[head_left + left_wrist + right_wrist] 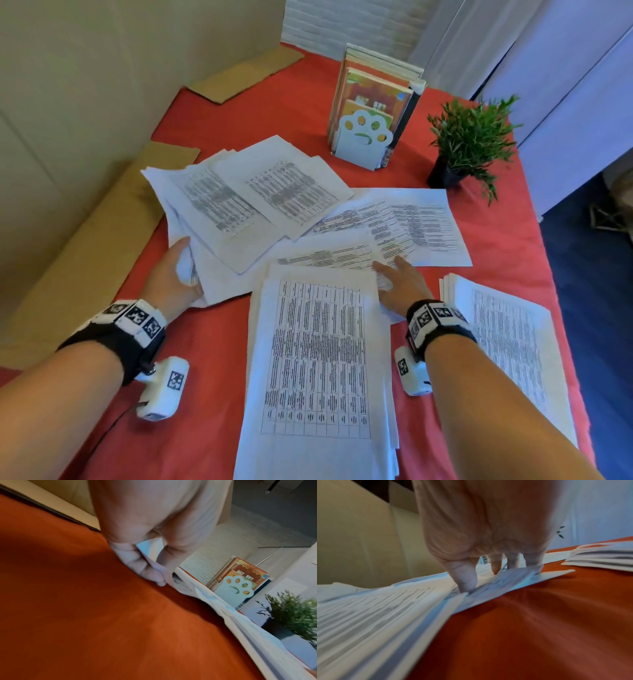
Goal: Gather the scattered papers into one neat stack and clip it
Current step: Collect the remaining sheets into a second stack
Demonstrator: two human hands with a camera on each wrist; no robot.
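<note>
— Where do the papers lie?
— Spread over the bench (342, 113) with its red cloth: a fanned heap of sheets (246, 202) at far left, loose sheets (411, 222) across the middle, a squared pile (318, 359) nearest the person, and a separate pile (507, 335) at the right edge.

— And the hands?
— The left hand (174, 274) pinches the near corner of the fanned heap, fingers curled under the sheets and thumb on top; the left wrist view shows the paper edge caught between them. The right hand (400, 284) lies on the loose sheets beside the squared pile, fingers straight and spread, fingertips (465, 582) pressing the paper.

— Anything else there?
— A paw-shaped bookend (363, 144) holding books (376, 85), a potted plant (469, 144), and cardboard (243, 75) along the wall.
</note>
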